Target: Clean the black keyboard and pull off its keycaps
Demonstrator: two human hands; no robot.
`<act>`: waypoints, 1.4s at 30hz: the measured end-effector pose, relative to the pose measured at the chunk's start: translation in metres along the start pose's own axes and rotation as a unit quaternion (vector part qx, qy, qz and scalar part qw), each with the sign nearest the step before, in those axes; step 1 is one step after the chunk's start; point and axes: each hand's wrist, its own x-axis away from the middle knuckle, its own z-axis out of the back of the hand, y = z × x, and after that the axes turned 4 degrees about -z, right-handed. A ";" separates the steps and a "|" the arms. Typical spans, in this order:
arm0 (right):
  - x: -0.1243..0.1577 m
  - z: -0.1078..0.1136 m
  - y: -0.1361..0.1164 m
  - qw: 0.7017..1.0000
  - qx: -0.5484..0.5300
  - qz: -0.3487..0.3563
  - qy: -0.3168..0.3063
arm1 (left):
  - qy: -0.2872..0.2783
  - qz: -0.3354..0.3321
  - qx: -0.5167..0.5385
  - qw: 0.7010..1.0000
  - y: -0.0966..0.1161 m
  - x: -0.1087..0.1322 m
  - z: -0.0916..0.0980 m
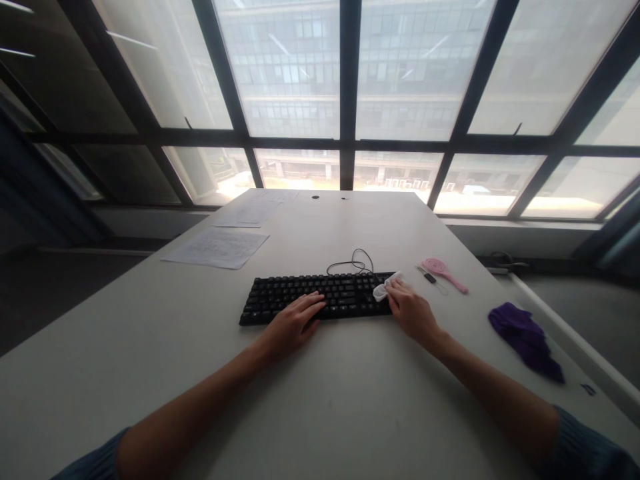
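A black keyboard (280,291) lies flat on the white table, its thin cable (361,252) looped behind it. My left hand (295,320) rests on the front middle of the keyboard, fingers stretched out over the keys and holding nothing. At the keyboard's right end, my right hand (413,312) grips a white wipe (382,291) and presses it on the number keys. The wipe hides some of those keys, and part of it is tucked under my fingers.
Right of the keyboard lie a pink hairbrush (443,272) and a small brush-like tool with a dark grip (429,277). A crumpled purple cloth (525,340) is near the right table edge. Paper sheets (220,247) lie at the left. Large windows stand behind the table (350,227).
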 end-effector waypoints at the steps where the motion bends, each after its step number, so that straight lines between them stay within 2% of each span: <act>1: 0.002 0.003 -0.005 1.000 0.016 0.008 -0.008 | 0.000 -0.001 -0.002 1.000 0.000 0.000 0.000; 6: 0.016 0.015 -0.032 0.996 0.076 0.033 -0.022 | -0.003 -0.003 -0.001 1.000 -0.001 0.000 -0.001; 10: 0.023 0.019 -0.044 0.998 0.033 0.037 -0.044 | -0.008 0.003 -0.007 1.000 -0.001 0.000 0.000; 14: 0.019 0.016 -0.039 0.994 -0.074 0.075 0.019 | -0.013 0.002 -0.010 1.000 0.000 0.001 0.000; 17: 0.014 0.009 -0.030 0.992 -0.070 0.095 0.045 | -0.017 0.002 -0.007 1.000 -0.001 0.001 0.000; 22: 0.015 0.002 -0.025 0.998 0.056 0.021 -0.018 | -0.023 0.000 -0.004 1.000 -0.003 0.001 -0.001; 26: 0.020 0.006 -0.032 0.995 0.080 0.017 -0.051 | -0.027 0.003 -0.004 1.000 -0.002 0.000 -0.001; 30: 0.021 0.014 -0.040 0.997 0.042 0.057 -0.024 | -0.027 0.005 -0.005 1.000 0.000 0.000 0.000; 34: 0.018 0.013 -0.043 0.994 -0.018 0.111 0.015 | -0.021 0.006 0.001 1.000 0.000 -0.001 0.000; 42: 0.019 0.006 -0.047 0.979 -0.028 0.196 -0.053 | -0.014 0.004 0.004 1.000 0.000 -0.001 -0.002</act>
